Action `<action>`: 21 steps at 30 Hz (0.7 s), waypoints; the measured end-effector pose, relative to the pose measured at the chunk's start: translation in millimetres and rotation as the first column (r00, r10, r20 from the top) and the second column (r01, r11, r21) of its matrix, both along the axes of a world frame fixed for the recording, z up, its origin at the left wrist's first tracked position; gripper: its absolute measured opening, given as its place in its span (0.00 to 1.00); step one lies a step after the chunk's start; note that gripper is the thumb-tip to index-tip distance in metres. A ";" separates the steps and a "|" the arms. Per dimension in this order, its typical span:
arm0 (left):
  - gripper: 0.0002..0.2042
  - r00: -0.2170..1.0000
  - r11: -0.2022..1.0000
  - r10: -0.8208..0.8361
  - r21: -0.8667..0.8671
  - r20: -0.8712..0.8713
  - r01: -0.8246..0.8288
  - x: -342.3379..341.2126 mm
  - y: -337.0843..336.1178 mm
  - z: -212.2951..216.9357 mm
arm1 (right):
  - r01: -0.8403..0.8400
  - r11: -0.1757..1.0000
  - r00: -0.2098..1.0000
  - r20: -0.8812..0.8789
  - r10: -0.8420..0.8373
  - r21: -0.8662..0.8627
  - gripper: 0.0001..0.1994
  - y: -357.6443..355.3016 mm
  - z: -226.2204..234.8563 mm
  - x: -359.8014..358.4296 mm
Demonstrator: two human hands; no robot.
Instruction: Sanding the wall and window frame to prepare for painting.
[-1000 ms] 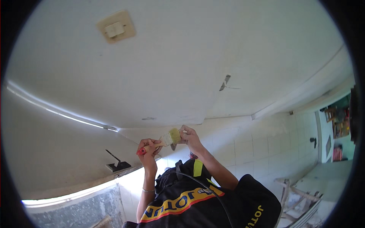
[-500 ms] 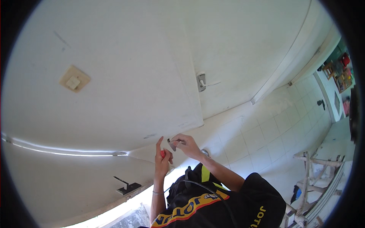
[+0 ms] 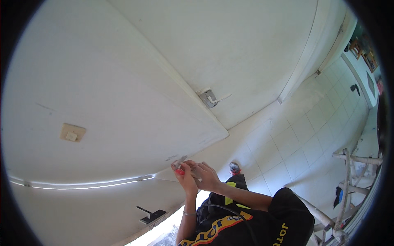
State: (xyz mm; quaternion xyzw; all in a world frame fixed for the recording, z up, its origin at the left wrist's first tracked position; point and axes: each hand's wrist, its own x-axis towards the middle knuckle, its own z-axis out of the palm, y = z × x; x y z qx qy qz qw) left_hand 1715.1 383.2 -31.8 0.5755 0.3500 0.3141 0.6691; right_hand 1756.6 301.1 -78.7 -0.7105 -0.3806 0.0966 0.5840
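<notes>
My left hand point(image 3: 188, 183) is closed around a small red-handled tool point(image 3: 179, 171) with a pale grey flat end point(image 3: 180, 160) pointing up past the fingers. Against it works my right hand point(image 3: 208, 179), its fingers bent and meeting the left ones. A pale greyish flat piece point(image 3: 196, 174) shows at the right fingers; its kind is unclear and partly hidden. Both hands are in front of my body, close to the lower edge of the white wall point(image 3: 135, 143), which has dark scuffs beside the fingertips.
A beige wall switch point(image 3: 72, 133) is at left. Two door handles show: a grey-plated one point(image 3: 210, 98) above the hands and a black one point(image 3: 152, 216) below left. Pale floor tiles point(image 3: 283, 151) run rightward past my foot point(image 3: 234, 167) to a paint-spattered wooden ladder-like frame point(image 3: 348, 188).
My hands have come together; they were apart, with a grey flat piece in the right fingers and my left index finger raised. The view has turned, shifting the switch downward.
</notes>
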 end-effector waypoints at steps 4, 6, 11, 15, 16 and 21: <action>0.17 0.998 0.962 -0.050 0.268 -0.046 0.060 8.3 -6.6 -3.4 | -0.007 0.998 0.991 -0.132 0.014 0.055 0.10 -7.0 -19.4 20.8; 0.23 0.999 0.898 -0.035 0.440 0.039 0.014 5.9 9.3 3.3 | 0.111 0.993 0.979 -0.176 -0.104 0.034 0.08 -17.3 -28.2 49.7; 0.21 0.993 0.933 0.121 0.344 -0.014 -0.109 -35.2 46.0 8.3 | 0.592 0.729 0.802 -0.346 -0.488 0.344 0.04 -20.6 14.2 155.4; 0.20 0.971 0.971 0.210 0.138 -0.114 -0.194 -64.3 57.0 -24.4 | 0.585 0.706 0.800 -0.140 -0.583 0.400 0.05 -3.0 42.6 217.9; 0.20 0.957 0.968 0.241 0.112 -0.165 -0.224 -68.6 57.0 -32.2 | 0.496 0.761 0.843 -0.022 -0.537 0.419 0.05 5.7 46.6 225.8; 0.20 0.916 0.952 0.296 0.001 -0.269 -0.308 -90.0 52.7 -67.8 | 0.346 0.900 0.921 0.086 -0.380 0.266 0.08 34.8 51.8 241.7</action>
